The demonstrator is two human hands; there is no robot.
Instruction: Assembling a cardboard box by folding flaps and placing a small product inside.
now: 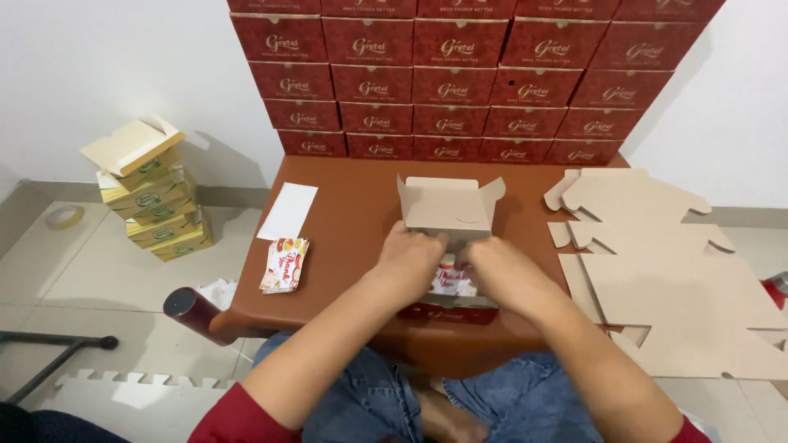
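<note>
An open cardboard box [447, 205], red outside and brown inside, sits on the brown table [345, 238] with its lid flap standing up. My left hand [410, 254] and my right hand [492, 261] reach into the box side by side, fingers curled on a printed red and white card or packet [451, 285] lying inside. Exactly what each hand grips is hidden by the fingers.
A wall of stacked red boxes [460, 78] lines the table's back edge. Flat unfolded cardboard blanks [657, 262] lie at the right. A white sheet [289, 210] and printed cards [285, 265] lie at the left. Yellow boxes [152, 197] stand on the floor beside a tape roll [64, 216].
</note>
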